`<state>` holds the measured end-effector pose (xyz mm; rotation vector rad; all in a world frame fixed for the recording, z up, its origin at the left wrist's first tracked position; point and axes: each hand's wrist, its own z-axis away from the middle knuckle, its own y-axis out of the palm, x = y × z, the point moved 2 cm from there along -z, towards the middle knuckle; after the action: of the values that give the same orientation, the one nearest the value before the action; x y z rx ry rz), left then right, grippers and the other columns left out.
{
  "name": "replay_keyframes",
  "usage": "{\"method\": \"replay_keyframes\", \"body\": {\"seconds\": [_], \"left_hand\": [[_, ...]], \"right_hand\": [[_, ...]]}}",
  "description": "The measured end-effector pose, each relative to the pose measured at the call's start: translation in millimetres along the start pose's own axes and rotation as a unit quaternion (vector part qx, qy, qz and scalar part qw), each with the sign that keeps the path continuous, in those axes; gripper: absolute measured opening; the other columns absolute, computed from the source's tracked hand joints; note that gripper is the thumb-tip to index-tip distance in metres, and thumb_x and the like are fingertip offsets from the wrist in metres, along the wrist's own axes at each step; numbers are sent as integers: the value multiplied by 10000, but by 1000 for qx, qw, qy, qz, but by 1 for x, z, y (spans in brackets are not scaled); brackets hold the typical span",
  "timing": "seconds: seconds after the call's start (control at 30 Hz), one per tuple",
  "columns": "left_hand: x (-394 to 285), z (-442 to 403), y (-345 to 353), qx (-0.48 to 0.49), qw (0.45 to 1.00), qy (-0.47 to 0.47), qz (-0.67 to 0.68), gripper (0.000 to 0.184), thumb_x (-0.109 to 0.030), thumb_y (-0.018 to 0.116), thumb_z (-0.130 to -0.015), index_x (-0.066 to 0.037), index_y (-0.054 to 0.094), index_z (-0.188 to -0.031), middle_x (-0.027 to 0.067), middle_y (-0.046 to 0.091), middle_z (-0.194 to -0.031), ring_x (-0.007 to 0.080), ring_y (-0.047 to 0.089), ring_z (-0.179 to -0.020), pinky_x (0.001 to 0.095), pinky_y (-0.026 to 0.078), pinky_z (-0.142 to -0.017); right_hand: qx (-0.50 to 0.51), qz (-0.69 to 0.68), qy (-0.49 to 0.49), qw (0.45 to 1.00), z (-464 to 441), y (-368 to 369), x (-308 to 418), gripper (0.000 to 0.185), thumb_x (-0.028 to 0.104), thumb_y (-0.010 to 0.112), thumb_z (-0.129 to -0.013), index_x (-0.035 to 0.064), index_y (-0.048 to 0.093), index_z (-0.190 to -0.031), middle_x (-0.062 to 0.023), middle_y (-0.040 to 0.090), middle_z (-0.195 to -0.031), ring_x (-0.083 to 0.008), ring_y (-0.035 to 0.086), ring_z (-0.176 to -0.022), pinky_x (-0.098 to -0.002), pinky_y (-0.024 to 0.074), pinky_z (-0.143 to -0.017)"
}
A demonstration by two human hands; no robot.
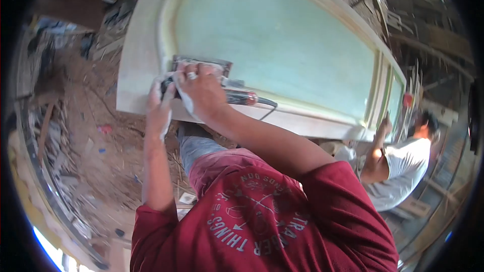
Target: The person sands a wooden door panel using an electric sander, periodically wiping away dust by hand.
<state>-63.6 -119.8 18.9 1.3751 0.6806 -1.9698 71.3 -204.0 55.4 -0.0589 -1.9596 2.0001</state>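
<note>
A power sander with a dark flat base plate rests on a pale wooden door panel, near its left end and near edge. My right hand, dusty and wearing a ring, presses over the top of the sander with its fingers wrapped round it. At the sander's left end, my left hand grips a dark part of the same tool. White dust coats the fingers of both hands. A black cord leaves the tool's right end. Most of the sander's body is hidden under my hands.
Another person in a light shirt is at the right, with a hand by the panel's far right end. Wood scraps and shavings litter the dirt floor at left. Timber pieces are piled behind at right.
</note>
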Motion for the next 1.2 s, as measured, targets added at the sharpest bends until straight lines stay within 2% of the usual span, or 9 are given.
{"method": "replay_keyframes", "body": {"seconds": [0.13, 0.17, 0.3, 0.43, 0.57, 0.7, 0.83, 0.93, 1.2], "left_hand": [[3, -5, -5, 60, 997, -38, 23, 363, -275, 674, -1167, -45, 642, -1445, 48, 722, -1291, 138, 661, -1187, 344, 535, -1064], [4, -6, -7, 78, 996, -31, -2, 359, -278, 674, -1167, -46, 641, -1439, 43, 720, -1279, 139, 661, -1179, 346, 535, -1060], [7, -15, 3, 143, 988, -37, -47, 323, -268, 681, -1160, -47, 641, -1393, 39, 705, -1195, 142, 651, -1104, 348, 539, -1022], [3, -5, 76, 194, 971, 11, -139, 331, -234, 683, -1148, -50, 621, -1416, 64, 699, -1161, 157, 653, -1069, 366, 552, -998], [8, 21, 165, 213, 974, 9, -83, 379, -263, 737, -1100, -51, 618, -1390, 153, 726, -1262, 242, 687, -1163, 420, 546, -1052], [-2, 35, 232, 249, 967, -39, -25, 391, -240, 768, -1074, -21, 612, -1358, 192, 749, -1196, 309, 729, -1091, 453, 570, -988], [6, 33, 260, 249, 968, 20, -17, 496, -305, 787, -1051, 63, 596, -1325, 347, 747, -1198, 541, 718, -1162, 548, 569, -981], [5, 34, 247, 225, 974, 6, -35, 406, -241, 779, -1064, 17, 617, -1334, 223, 747, -1169, 354, 729, -1075, 446, 573, -991], [3, 25, 159, 205, 977, -44, -32, 328, -241, 734, -1105, -42, 634, -1345, 131, 735, -1193, 208, 697, -1100, 390, 565, -993]], "right_hand": [[66, -23, 2, 998, 6, -12, -6, 505, 168, 774, -865, 30, 676, -1340, -200, 669, -1284, -373, 659, -1171, -474, 622, -924], [103, -63, -3, 993, 6, -16, -8, 672, 158, 755, -869, -49, 574, -1483, -246, 670, -1350, -420, 652, -1253, -488, 612, -960], [24, -62, 36, 997, 21, 6, -20, 692, 169, 723, -885, -37, 560, -1525, -259, 652, -1353, -438, 631, -1238, -515, 595, -964], [53, -57, 53, 996, 77, -8, -81, 666, 166, 759, -876, 34, 601, -1509, -248, 639, -1440, -435, 614, -1280, -520, 564, -1046], [53, -82, 76, 992, 140, -24, -145, 611, 155, 806, -833, 72, 666, -1422, -197, 667, -1388, -424, 605, -1277, -497, 570, -1044], [81, -52, 122, 988, 179, -49, -185, 581, 213, 880, -788, 91, 705, -1329, -144, 688, -1329, -405, 627, -1265, -498, 624, -970], [94, -27, 143, 985, 190, -54, -201, 611, 244, 908, -771, 97, 701, -1327, -133, 690, -1312, -388, 637, -1264, -499, 634, -951], [92, -34, 120, 988, 182, -53, -197, 584, 237, 901, -775, 102, 702, -1308, -137, 688, -1296, -395, 631, -1260, -500, 630, -946], [98, -40, 73, 992, 125, -37, -134, 547, 249, 859, -823, 89, 694, -1320, -161, 691, -1332, -411, 620, -1276, -495, 604, -994]]}}
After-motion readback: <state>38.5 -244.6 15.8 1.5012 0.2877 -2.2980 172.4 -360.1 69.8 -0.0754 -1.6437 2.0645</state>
